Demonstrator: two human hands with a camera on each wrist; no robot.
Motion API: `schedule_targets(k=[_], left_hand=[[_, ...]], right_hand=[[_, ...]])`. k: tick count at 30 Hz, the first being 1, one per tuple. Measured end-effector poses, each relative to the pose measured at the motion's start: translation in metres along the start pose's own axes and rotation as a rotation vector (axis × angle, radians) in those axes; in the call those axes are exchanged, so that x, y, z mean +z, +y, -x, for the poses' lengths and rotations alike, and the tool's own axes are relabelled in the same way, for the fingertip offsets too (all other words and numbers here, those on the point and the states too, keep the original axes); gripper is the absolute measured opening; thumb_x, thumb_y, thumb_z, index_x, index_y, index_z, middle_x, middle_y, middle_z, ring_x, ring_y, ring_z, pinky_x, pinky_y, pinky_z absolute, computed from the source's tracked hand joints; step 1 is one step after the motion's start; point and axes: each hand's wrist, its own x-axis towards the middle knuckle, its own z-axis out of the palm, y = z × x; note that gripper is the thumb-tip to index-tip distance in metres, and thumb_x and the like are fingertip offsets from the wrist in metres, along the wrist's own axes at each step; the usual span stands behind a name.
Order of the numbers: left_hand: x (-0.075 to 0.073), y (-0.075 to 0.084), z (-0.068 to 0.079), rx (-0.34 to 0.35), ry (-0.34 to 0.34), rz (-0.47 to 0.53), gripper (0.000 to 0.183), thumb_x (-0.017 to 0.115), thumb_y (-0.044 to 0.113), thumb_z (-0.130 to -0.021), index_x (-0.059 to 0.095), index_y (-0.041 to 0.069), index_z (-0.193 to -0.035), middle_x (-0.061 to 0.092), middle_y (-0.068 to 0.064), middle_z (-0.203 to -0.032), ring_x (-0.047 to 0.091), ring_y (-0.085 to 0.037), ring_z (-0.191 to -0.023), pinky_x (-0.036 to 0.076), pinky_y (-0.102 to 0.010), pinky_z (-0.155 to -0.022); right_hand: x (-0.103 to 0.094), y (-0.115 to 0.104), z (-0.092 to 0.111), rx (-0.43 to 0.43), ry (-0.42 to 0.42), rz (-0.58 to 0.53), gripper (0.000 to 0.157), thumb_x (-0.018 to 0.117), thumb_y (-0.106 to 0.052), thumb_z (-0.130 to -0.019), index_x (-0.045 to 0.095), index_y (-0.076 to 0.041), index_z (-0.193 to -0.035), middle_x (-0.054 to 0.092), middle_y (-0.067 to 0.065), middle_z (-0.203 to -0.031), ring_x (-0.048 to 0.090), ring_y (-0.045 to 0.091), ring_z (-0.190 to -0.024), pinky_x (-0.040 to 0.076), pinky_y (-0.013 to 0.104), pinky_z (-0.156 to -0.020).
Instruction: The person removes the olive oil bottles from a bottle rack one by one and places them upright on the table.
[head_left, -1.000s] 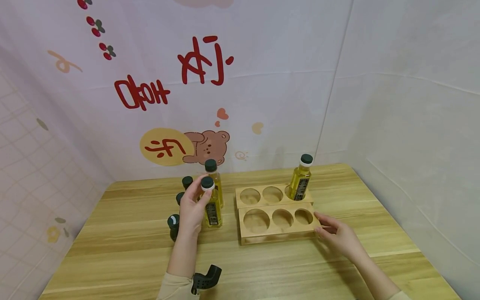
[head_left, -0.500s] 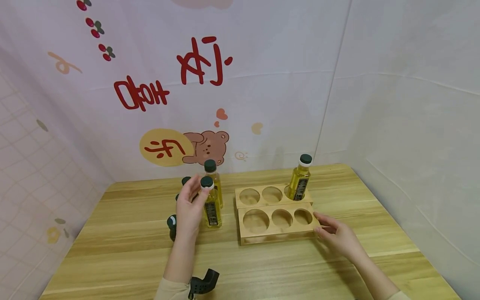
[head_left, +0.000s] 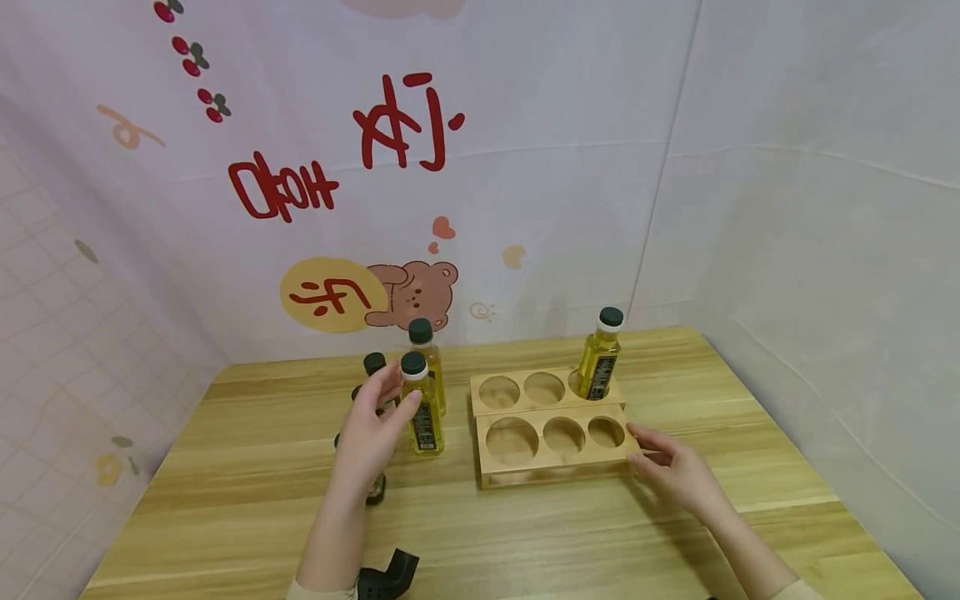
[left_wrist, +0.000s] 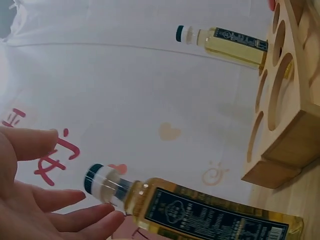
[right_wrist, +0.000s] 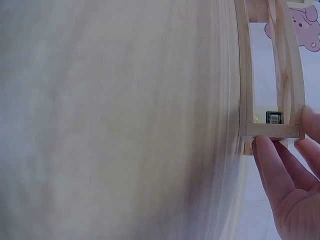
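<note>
In the head view my left hand [head_left: 375,429] is beside an upright oil bottle [head_left: 426,417] with a green cap and a dark label. The left wrist view shows the fingers [left_wrist: 75,220] spread near this bottle's neck, with no grip on it. My right hand [head_left: 678,475] holds the right end of a two-step wooden bottle rack [head_left: 491,467], thumb and fingers at its corner. One oil bottle [head_left: 600,362] stands in the rack's back right hole. The other holes hold nothing.
Another oil bottle [head_left: 422,333] stands just behind the one at my left hand. Several dark-capped bottles, one with its cap [head_left: 374,363] showing, are partly hidden behind that hand. A printed cloth [head_left: 570,167] hangs behind the wooden table [head_left: 540,542].
My left hand has drawn back slightly from the green-capped oil bottle, down and to the left, and its fingers have come away from it. The right hand and rack have stayed put.
</note>
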Motion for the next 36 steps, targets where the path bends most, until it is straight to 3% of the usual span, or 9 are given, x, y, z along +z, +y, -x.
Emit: schedule_targets(k=[7,15,25,30,36], left_hand=[[-0.002,0.013,0.016,0.046,-0.017,-0.099,0.061,0.065,0.027,-0.098,0.040,0.004,-0.149,0.045,-0.019,-0.146,0.045,-0.035,-0.132,0.043,-0.057,-0.101],[0.006,0.022,0.024,0.085,0.004,-0.191,0.057,0.070,0.024,-0.094,0.049,0.003,-0.143,0.051,-0.018,-0.137,0.053,-0.031,-0.121,0.050,-0.052,-0.094],[0.030,0.022,0.018,0.161,-0.064,-0.210,0.060,0.072,0.029,-0.093,0.049,0.008,-0.144,0.058,-0.007,-0.130,0.056,-0.025,-0.117,0.050,-0.050,-0.093],[0.046,0.021,0.010,0.209,-0.090,-0.234,0.061,0.073,0.029,-0.092,0.050,0.006,-0.143,0.059,-0.007,-0.127,0.057,-0.026,-0.116,0.049,-0.050,-0.093],[0.061,0.017,-0.002,0.257,-0.145,-0.183,0.056,0.071,0.025,-0.093,0.051,0.005,-0.141,0.061,-0.009,-0.125,0.057,-0.029,-0.115,0.049,-0.051,-0.091]], right_hand=[[0.000,0.000,0.000,0.005,-0.001,-0.006,0.052,0.072,-0.020,-0.093,0.056,0.000,-0.138,0.061,0.027,-0.127,0.068,0.034,-0.100,0.055,0.023,-0.075],[-0.001,0.000,0.000,0.013,-0.009,-0.001,0.054,0.072,-0.024,-0.093,0.056,-0.001,-0.139,0.060,0.027,-0.128,0.067,0.034,-0.101,0.055,0.023,-0.074],[0.000,0.004,-0.001,0.004,-0.006,-0.030,0.052,0.072,-0.019,-0.093,0.056,0.001,-0.138,0.061,0.027,-0.127,0.068,0.035,-0.101,0.056,0.023,-0.074],[0.000,0.004,-0.001,0.000,-0.004,-0.032,0.052,0.072,-0.017,-0.092,0.056,0.001,-0.138,0.060,0.028,-0.127,0.068,0.036,-0.101,0.056,0.023,-0.074],[0.001,0.004,-0.001,-0.009,0.000,-0.035,0.051,0.072,-0.015,-0.092,0.057,0.002,-0.137,0.061,0.027,-0.126,0.068,0.035,-0.098,0.056,0.024,-0.073]])
